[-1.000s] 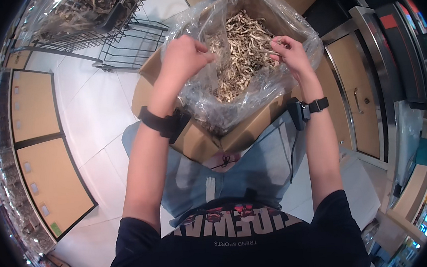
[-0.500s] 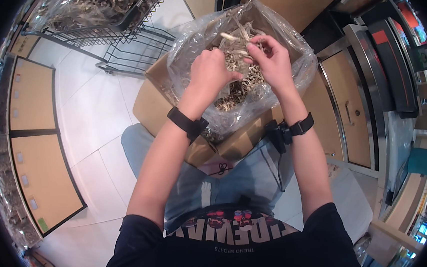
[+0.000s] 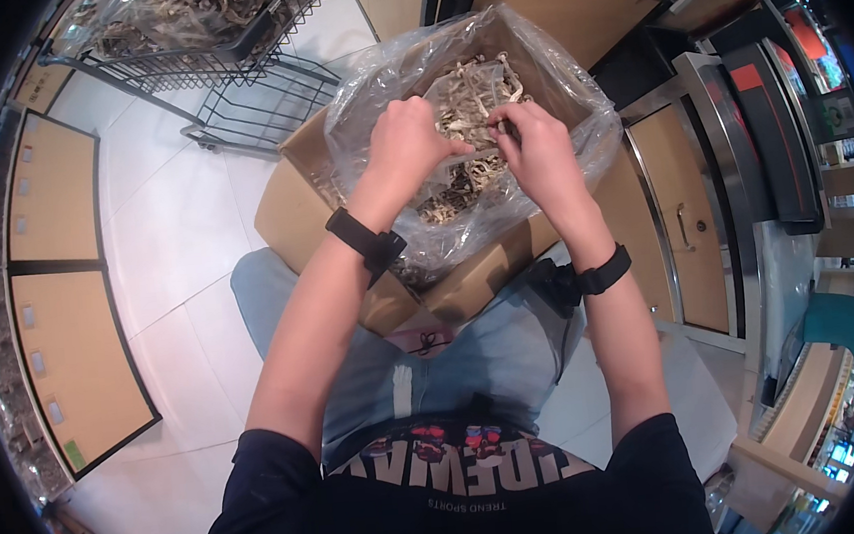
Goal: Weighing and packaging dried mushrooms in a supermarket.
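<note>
A cardboard box [image 3: 294,209] rests on my lap, lined with a clear plastic bag [image 3: 365,89] full of pale dried stalks [image 3: 473,83]. My left hand [image 3: 405,144] and my right hand [image 3: 536,144] meet over the middle of the bag. Both pinch a thin dried piece [image 3: 483,148] stretched between their fingertips. Each wrist wears a black band. The lower part of the bag's contents is hidden behind my hands.
A black wire cart [image 3: 231,72] with another bag of dried material stands at the upper left on the white tile floor [image 3: 159,238]. Wooden cabinet doors [image 3: 679,217] and dark appliances line the right side. Brown panels [image 3: 63,356] lie on the left.
My hands were apart at the bag's two sides; they have come together over its middle and now grip one dried piece between them.
</note>
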Demonstrator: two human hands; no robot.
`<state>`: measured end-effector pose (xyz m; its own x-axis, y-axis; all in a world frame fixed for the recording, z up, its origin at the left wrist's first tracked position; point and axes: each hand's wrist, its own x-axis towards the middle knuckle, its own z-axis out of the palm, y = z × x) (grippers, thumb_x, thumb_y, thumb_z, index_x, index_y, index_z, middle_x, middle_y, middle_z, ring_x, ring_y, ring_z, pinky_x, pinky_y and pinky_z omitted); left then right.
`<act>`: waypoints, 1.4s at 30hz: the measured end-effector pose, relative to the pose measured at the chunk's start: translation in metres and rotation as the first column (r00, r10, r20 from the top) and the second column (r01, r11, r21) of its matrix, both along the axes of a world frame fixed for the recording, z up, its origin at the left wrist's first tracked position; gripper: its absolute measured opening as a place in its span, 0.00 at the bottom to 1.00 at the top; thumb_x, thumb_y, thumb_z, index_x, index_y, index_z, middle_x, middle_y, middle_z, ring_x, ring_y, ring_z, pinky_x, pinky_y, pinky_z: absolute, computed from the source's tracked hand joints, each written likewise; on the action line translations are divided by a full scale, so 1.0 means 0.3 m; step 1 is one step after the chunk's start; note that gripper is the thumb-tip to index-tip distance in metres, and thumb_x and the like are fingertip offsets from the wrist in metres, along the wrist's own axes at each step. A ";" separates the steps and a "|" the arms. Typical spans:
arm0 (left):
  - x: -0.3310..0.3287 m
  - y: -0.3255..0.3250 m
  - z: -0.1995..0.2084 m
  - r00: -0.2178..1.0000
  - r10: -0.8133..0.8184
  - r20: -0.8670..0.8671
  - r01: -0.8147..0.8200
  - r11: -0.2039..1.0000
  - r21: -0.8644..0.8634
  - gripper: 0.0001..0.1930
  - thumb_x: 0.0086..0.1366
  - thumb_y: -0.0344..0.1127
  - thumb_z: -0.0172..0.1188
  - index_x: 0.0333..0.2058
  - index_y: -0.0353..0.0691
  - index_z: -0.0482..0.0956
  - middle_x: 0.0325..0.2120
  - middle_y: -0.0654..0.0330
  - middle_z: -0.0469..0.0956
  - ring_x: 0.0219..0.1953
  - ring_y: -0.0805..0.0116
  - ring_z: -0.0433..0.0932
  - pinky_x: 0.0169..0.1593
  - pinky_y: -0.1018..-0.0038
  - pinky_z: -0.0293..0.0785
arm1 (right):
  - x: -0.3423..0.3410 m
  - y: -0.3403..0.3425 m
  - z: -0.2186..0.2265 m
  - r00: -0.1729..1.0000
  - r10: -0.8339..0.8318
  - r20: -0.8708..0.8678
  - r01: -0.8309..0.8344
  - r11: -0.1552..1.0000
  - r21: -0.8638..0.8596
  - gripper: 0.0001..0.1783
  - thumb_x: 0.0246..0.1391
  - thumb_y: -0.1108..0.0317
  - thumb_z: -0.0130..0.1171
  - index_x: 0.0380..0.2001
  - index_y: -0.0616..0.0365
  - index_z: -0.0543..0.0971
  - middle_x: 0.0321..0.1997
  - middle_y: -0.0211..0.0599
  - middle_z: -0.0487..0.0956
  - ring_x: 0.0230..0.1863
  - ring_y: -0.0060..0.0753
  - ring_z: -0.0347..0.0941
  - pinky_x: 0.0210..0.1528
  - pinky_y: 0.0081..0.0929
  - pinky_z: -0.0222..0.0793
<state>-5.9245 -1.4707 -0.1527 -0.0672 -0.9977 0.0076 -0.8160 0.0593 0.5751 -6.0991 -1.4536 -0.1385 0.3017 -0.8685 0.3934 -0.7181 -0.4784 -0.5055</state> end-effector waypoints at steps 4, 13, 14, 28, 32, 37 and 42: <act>0.004 0.000 -0.024 0.999 -0.003 -0.046 0.001 1.000 -0.027 0.28 0.33 0.48 0.76 0.23 0.26 0.78 0.24 0.42 0.78 0.31 0.48 0.79 0.36 0.63 0.76 | 0.005 0.021 0.004 1.000 0.012 -0.023 -0.012 1.000 0.010 0.07 0.45 0.78 0.58 0.31 0.62 0.76 0.29 0.48 0.74 0.30 0.48 0.73 0.34 0.34 0.69; 0.042 -0.009 -0.080 0.986 -0.097 -0.132 0.097 0.995 -0.006 0.42 0.37 0.35 0.69 0.55 0.30 0.64 0.35 0.40 0.77 0.43 0.48 0.76 0.47 0.64 0.71 | 0.051 0.094 0.006 0.997 -0.040 -0.072 0.045 0.997 0.067 0.10 0.42 0.78 0.59 0.32 0.61 0.76 0.30 0.49 0.74 0.33 0.54 0.73 0.36 0.42 0.70; 0.044 -0.013 -0.082 0.980 -0.123 -0.156 0.123 0.992 -0.006 0.44 0.38 0.33 0.67 0.58 0.33 0.60 0.35 0.41 0.77 0.42 0.48 0.76 0.47 0.64 0.71 | 0.053 0.092 0.001 0.996 -0.016 -0.086 0.023 0.996 0.086 0.09 0.42 0.78 0.59 0.31 0.62 0.76 0.30 0.49 0.75 0.33 0.53 0.73 0.37 0.40 0.70; -0.014 0.040 -0.093 0.900 -0.374 -0.225 0.335 0.922 -0.194 0.43 0.40 0.28 0.61 0.60 0.43 0.57 0.42 0.44 0.75 0.42 0.46 0.75 0.45 0.61 0.72 | 0.073 -0.157 0.035 0.921 0.144 -0.363 -0.058 0.970 0.236 0.07 0.36 0.74 0.55 0.20 0.64 0.80 0.24 0.51 0.78 0.30 0.47 0.77 0.33 0.39 0.73; -0.006 0.049 -0.081 0.928 -0.270 -0.258 0.269 0.962 -0.038 0.47 0.39 0.29 0.67 0.60 0.38 0.55 0.42 0.43 0.75 0.43 0.46 0.75 0.45 0.62 0.72 | 0.130 -0.200 -0.051 0.988 -0.033 -0.153 0.091 0.917 0.389 0.14 0.36 0.64 0.62 0.21 0.68 0.80 0.19 0.49 0.78 0.25 0.44 0.78 0.32 0.35 0.75; -0.046 0.029 -0.095 0.931 -0.251 -0.264 0.238 0.968 -0.082 0.50 0.36 0.28 0.69 0.61 0.36 0.54 0.39 0.47 0.77 0.29 0.55 0.78 0.36 0.67 0.74 | 0.156 -0.229 -0.101 0.925 -0.214 -0.316 0.320 0.885 0.339 0.15 0.30 0.60 0.65 0.23 0.59 0.83 0.29 0.46 0.80 0.33 0.41 0.79 0.37 0.31 0.74; -0.068 0.027 -0.084 0.916 -0.275 -0.293 0.243 0.960 -0.140 0.47 0.36 0.27 0.68 0.59 0.38 0.58 0.31 0.48 0.77 0.22 0.62 0.75 0.31 0.69 0.72 | 0.131 -0.259 -0.170 0.976 -0.158 -0.148 0.213 0.811 0.544 0.17 0.30 0.61 0.65 0.24 0.63 0.82 0.30 0.50 0.80 0.36 0.46 0.78 0.39 0.33 0.73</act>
<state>-5.9447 -1.4627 -0.1779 -0.3019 -0.9387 0.1661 -0.5493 0.3137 0.7745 -6.0599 -1.5313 -0.1895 0.1227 -0.9736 -0.1925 -0.8203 0.0097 -0.5718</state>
